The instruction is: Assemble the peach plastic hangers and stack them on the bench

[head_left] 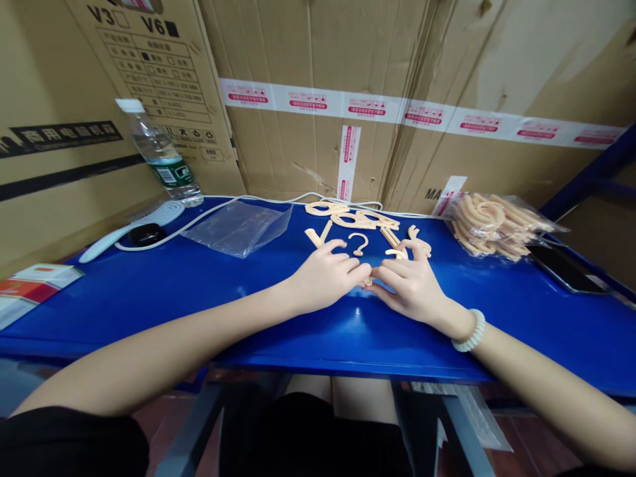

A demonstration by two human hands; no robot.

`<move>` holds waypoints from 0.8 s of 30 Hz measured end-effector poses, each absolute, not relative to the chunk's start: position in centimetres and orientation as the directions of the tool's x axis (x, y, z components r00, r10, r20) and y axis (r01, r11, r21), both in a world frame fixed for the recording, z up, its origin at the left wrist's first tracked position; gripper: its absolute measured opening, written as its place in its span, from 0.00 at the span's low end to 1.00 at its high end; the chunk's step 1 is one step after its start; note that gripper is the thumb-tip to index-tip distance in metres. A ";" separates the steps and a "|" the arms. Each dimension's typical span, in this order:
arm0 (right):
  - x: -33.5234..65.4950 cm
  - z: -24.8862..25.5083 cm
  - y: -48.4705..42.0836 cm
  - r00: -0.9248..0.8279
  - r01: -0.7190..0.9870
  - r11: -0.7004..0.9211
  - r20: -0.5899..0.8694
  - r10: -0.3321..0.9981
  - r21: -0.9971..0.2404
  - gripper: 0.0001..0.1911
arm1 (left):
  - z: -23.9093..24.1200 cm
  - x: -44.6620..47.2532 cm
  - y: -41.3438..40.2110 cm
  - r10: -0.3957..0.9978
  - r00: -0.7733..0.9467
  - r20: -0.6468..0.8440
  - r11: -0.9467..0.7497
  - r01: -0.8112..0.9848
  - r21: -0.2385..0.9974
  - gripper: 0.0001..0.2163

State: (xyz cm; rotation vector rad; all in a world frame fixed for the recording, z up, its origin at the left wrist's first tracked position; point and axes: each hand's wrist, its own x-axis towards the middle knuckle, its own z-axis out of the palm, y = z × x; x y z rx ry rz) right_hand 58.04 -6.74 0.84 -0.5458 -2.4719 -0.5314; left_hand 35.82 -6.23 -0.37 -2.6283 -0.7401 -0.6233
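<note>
My left hand [325, 275] and my right hand [410, 285] meet fingertip to fingertip over the blue table [199, 291]. Their fingers are curled and pinch a small cream plastic piece [368, 281] between them, mostly hidden. Just beyond lies a cream hook shaped like a question mark [358, 244]. Further back lie several cream hanger parts [355, 217], flat on the table. A white bead bracelet [471, 331] circles my right wrist.
A clear bag of cream hooks [491, 225] sits at the right, a dark phone [566, 268] beside it. An empty clear plastic bag [238, 228], a water bottle [161, 156], a white cable and black object [146, 233] are left. Cardboard boxes [308, 99] wall the back.
</note>
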 end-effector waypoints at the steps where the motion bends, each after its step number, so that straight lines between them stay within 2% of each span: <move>1: 58.1 0.9 -6.7 -0.762 0.474 0.852 0.588 0.272 0.220 0.13 | -0.3 35.8 -6.2 0.415 0.769 0.486 -0.806 0.558 -0.196 0.17; 10: 57.9 1.0 -7.0 -0.666 0.398 0.915 0.666 0.336 -0.063 0.09 | 0.6 35.5 -6.6 0.365 0.783 0.503 -0.817 0.529 -0.230 0.18; 16: 57.9 1.4 -7.2 -0.549 0.420 0.847 0.652 0.523 -0.327 0.13 | 1.8 34.4 -6.0 0.373 0.781 0.501 -0.862 0.491 -0.123 0.19; 20: 58.2 1.3 -6.5 -0.546 0.446 0.831 0.635 0.547 -0.332 0.12 | 2.1 32.7 -4.1 0.391 0.787 0.478 -0.887 0.460 -0.032 0.12; 24: 58.7 1.2 -5.7 -0.525 0.468 0.821 0.644 0.556 -0.327 0.11 | 1.3 30.4 -1.5 0.476 0.804 0.357 -0.838 0.538 -0.094 0.12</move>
